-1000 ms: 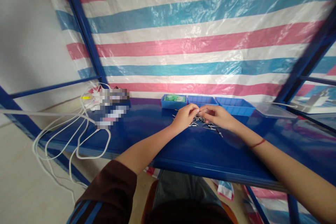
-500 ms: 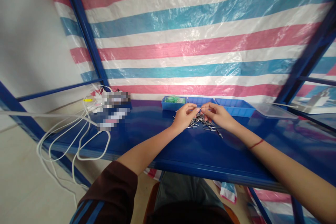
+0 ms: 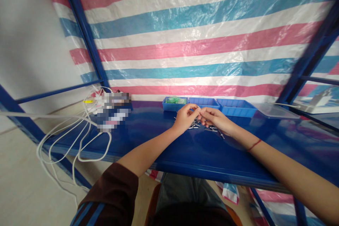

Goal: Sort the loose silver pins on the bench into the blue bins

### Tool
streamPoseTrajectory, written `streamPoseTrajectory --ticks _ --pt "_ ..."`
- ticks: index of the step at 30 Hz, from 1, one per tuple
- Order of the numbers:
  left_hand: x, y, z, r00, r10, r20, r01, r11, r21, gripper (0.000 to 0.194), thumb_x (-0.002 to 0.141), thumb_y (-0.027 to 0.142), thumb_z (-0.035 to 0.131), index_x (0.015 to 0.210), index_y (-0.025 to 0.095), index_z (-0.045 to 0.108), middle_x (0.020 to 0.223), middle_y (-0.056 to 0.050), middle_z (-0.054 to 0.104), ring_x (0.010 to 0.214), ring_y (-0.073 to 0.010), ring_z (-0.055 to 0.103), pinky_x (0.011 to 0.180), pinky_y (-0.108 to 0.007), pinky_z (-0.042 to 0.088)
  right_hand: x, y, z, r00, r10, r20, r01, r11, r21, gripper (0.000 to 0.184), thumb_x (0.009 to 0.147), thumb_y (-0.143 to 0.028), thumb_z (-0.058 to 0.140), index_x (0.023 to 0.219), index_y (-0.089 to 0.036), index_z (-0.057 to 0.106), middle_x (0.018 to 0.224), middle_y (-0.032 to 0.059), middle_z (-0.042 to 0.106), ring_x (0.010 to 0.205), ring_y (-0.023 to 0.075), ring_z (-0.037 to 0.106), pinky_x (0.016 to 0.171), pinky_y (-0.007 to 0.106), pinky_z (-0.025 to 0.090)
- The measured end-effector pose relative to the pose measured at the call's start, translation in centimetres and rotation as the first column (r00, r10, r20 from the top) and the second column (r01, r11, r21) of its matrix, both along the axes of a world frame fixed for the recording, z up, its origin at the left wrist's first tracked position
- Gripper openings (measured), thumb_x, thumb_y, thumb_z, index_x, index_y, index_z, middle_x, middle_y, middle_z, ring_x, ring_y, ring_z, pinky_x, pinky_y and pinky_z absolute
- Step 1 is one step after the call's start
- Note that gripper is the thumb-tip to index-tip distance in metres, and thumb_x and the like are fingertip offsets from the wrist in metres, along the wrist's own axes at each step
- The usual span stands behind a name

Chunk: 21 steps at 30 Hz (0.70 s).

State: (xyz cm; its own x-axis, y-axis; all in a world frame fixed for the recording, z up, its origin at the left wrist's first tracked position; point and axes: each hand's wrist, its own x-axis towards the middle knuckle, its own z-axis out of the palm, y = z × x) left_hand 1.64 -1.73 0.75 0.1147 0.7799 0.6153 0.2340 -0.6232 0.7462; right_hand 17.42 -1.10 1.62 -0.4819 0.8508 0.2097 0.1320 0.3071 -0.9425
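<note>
My left hand point(image 3: 186, 116) and my right hand point(image 3: 213, 118) meet at the fingertips over the blue table. Both pinch at the same spot, with thumbs against index fingers. Whatever lies between the fingertips is too small and covered to make out. Beneath the hands spreads a pile of thin metal pieces point(image 3: 194, 125), shaped like blind rivets, partly hidden by the fingers. A few loose ones point(image 3: 221, 134) lie near my right wrist.
Behind the hands stand a blue bin point(image 3: 174, 107) with green contents, a middle blue bin point(image 3: 205, 101) and a longer right one point(image 3: 237, 112). A clear plastic sheet or lid point(image 3: 278, 111) lies farther right. White cables point(image 3: 76, 120) hang at left beside blurred items.
My right hand has shifted slightly left and its fingers have curled more, now touching my left fingertips. The left hand has barely moved.
</note>
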Motion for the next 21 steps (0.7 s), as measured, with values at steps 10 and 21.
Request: streamPoseTrajectory --ticks 10,21 --pt "-0.1 0.0 0.1 1.0 0.005 0.009 -0.004 0.999 -0.033 0.019 0.08 0.033 0.054 0.086 0.016 0.06 0.083 -0.002 0.064 0.062 -0.0097 0.057 0.061 -0.022 0.046 -0.1 -0.6 1.1 0.963 -0.255 -0.09 0.27 0.875 0.403 0.032 0.075 -0.049 0.058 0.085 -0.019 0.051 0.066 -0.0005 0.055 0.05 0.0105 0.049 0.046 0.024 0.04" --pt "-0.4 1.0 -1.1 0.945 0.08 -0.316 -0.062 0.996 0.066 0.035 0.083 0.032 0.051 0.114 0.016 0.054 0.106 -0.009 0.058 0.08 -0.0147 0.059 0.078 -0.03 0.048 1.9 0.5 1.6 0.854 -0.517 0.061 0.347 0.652 0.674 0.024 0.082 -0.041 0.048 0.081 -0.019 0.055 0.072 0.0037 0.061 0.054 0.0132 0.053 0.053 0.025 0.041"
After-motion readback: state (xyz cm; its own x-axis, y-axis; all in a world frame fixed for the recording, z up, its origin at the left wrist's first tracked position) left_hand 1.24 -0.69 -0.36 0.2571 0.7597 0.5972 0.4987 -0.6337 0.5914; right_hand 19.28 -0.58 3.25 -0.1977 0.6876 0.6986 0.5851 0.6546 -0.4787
